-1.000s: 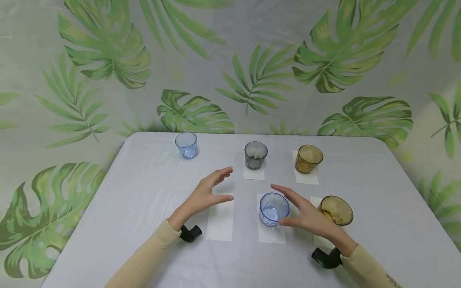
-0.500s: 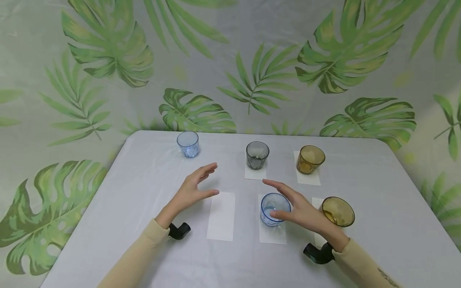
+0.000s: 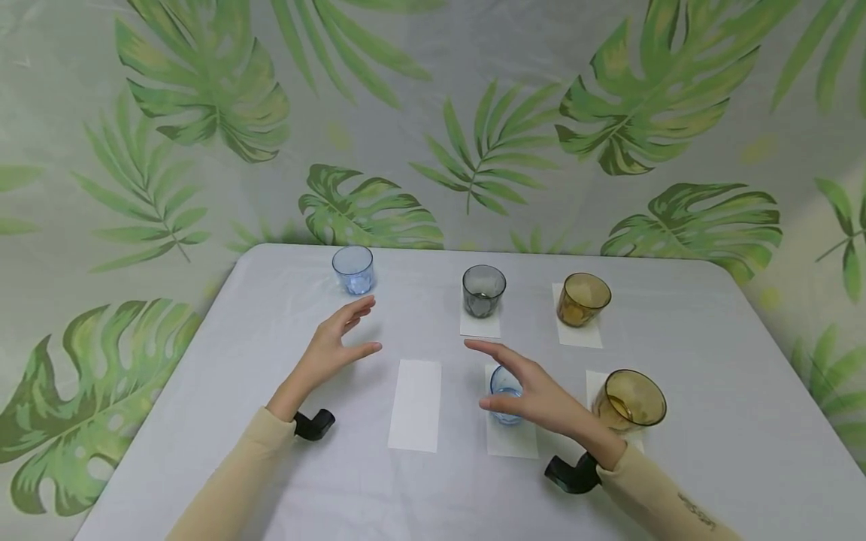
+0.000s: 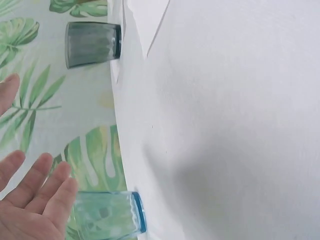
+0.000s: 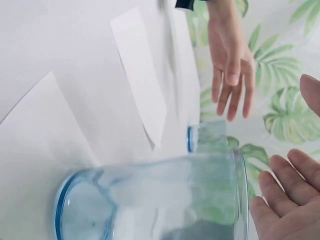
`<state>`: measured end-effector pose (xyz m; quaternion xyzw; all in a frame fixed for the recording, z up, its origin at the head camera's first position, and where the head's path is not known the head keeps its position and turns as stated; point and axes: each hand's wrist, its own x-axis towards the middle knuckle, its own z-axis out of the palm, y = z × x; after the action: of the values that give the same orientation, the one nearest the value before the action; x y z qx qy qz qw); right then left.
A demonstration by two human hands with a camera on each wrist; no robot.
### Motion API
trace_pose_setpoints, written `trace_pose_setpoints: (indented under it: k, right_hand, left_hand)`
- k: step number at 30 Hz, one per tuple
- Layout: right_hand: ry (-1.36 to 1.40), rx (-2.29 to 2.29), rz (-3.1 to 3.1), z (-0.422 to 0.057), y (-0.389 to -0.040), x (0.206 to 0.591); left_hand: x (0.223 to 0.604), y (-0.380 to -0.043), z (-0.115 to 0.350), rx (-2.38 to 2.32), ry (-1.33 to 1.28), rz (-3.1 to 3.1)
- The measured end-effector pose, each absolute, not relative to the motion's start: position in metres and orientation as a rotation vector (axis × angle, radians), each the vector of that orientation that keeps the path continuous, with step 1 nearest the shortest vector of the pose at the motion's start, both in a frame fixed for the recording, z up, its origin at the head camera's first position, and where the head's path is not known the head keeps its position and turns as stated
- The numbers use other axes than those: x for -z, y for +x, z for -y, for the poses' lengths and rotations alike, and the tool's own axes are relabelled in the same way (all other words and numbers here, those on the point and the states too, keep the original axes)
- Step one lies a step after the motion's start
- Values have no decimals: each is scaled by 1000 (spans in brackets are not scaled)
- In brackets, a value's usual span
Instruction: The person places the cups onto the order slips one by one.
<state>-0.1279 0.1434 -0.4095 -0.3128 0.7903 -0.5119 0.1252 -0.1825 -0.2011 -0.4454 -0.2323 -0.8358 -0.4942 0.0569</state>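
My left hand [image 3: 328, 349] hovers over the table's left half, fingers and thumb apart, holding nothing. Nearest to it is a clear blue glass [image 3: 353, 270] standing upright by the far edge. My right hand [image 3: 534, 387], its thumb and fingers spread, hangs over the front of a second blue glass [image 3: 504, 385] and hides part of it in the head view. That glass stands upright on a white paper strip [image 3: 512, 445]. In the right wrist view the glass [image 5: 150, 200] appears close to the fingertips [image 5: 260, 205], with no grip around it.
A bare paper strip [image 3: 415, 406] lies between the hands. Behind, a grey glass [image 3: 483, 291] and an amber glass [image 3: 583, 299] stand on strips. Another amber glass [image 3: 632, 398] stands near my right wrist. A leaf-patterned cloth [image 3: 473, 128] hangs behind the table [image 3: 352, 481].
My left hand has moved left and a little farther up the table toward the far blue glass. My right hand has shifted left across the nearer blue glass. The glasses have stayed put.
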Motion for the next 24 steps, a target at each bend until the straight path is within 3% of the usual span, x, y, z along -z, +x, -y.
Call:
trace_pose_setpoints:
  k: [11, 19, 24]
  right_hand:
    - [-902, 1477, -2229, -115, -122, 412]
    - [-885, 1491, -2177, -97, -118, 415]
    - [-878, 1491, -2195, -91, -116, 420]
  left_hand:
    - [438, -190, 219, 1434, -620, 2533]
    - [402, -181, 219, 1399, -577, 2542]
    - [413, -196, 228, 1382, -557, 2530]
